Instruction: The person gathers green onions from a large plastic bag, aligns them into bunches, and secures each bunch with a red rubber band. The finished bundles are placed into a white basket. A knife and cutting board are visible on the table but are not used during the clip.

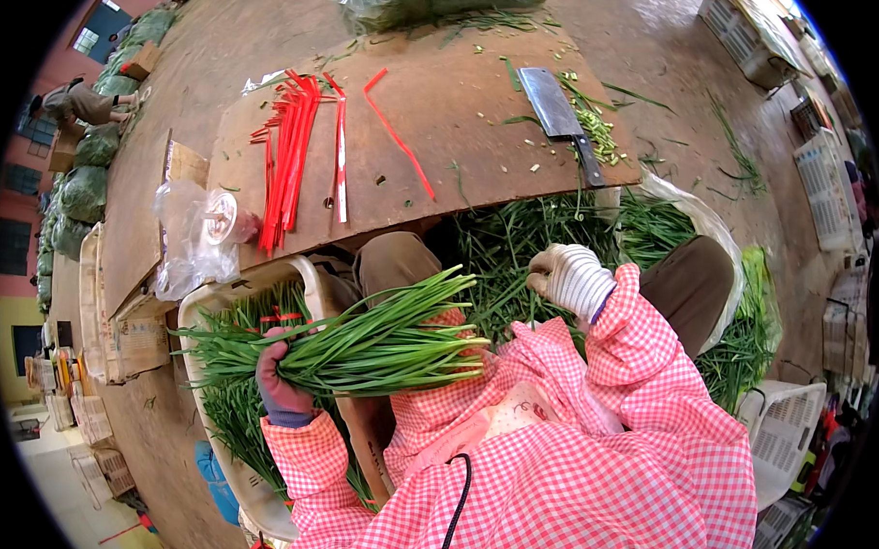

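Note:
My left hand (285, 376), in a pink and purple glove, grips a loose bunch of green garlic chives (386, 341) across my lap. Their pale cut ends point right, and the leaf tips trail over a white plastic crate (271, 519). More chives lie in that crate, some bound with red ties. My right hand (571, 280) wears a white striped glove. Its fingers curl above a heap of loose chives (502, 237) between my knees; whether anything is in them is hidden.
On the wooden board table (459, 123) lie red tie strips (292, 160), a cleaver (551, 104) and chive trimmings (597, 131). A lidded plastic cup (222, 217) and a clear plastic bag (170, 240) sit at its left corner. Right of me are chives in an open sack (733, 277).

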Available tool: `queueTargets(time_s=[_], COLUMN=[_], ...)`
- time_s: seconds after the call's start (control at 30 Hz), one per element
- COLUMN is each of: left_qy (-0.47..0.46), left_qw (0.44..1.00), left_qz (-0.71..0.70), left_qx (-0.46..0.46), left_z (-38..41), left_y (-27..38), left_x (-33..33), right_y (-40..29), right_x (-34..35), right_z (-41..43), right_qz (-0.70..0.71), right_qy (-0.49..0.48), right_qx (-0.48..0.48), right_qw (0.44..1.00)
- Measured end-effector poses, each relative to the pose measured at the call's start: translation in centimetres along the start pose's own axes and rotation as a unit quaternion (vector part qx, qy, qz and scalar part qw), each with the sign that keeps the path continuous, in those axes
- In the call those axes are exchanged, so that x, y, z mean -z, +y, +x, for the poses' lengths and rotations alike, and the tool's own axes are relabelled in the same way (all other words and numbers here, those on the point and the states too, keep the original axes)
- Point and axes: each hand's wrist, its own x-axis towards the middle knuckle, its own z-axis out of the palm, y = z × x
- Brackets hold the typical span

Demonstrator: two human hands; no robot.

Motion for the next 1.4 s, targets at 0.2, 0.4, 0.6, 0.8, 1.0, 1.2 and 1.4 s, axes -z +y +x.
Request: queueTargets(time_s=[0.2, 0.4, 0.6, 0.8, 1.0, 1.2, 1.4], left_qy=[-0.006, -0.073, -0.159, -0.223, -0.176, -0.322, -0.267], left_qw=[1.0, 0.995, 0.974, 0.931, 0.953, 0.92, 0.856], left_qz=[-0.022, -0.067, 0.033, 0.172, 0.24, 0.036, -0.223], left_qx=[-0.017, -0.018, -0.157, -0.23, -0.05, 0.218, 0.383], left_z=[0.2, 1.4, 1.0, 1.0, 2.7, 3.0, 1.5], left_y=[0.6, 0.9, -1.2, -0.4, -6.2, -17.9, -19.5], left_x=[-1.3, -7.7, -19.0, -21.4, -15.6, -15.0, -13.9], right_y=[-5.5, -16.0, -17.5, -10.1, -6.2, -3.3, 0.6], right_x=[-0.3, -0.6, -1.7, 6.5, 8.4, 5.4, 2.8], right_z=[1.9, 3.8, 4.7, 3.1, 2.8, 8.2, 8.0], right_qz=[0.116, 0.128, 0.299, 0.583, 0.708, 0.61, 0.134], right_qy=[0.096, 0.064, 0.104, 0.166, 0.231, 0.219, 0.221], right_qx=[0.105, 0.269, 0.269, 0.021, 0.054, 0.05, 0.056], right_qw=[0.983, 0.953, 0.91, 0.795, 0.665, 0.76, 0.964])
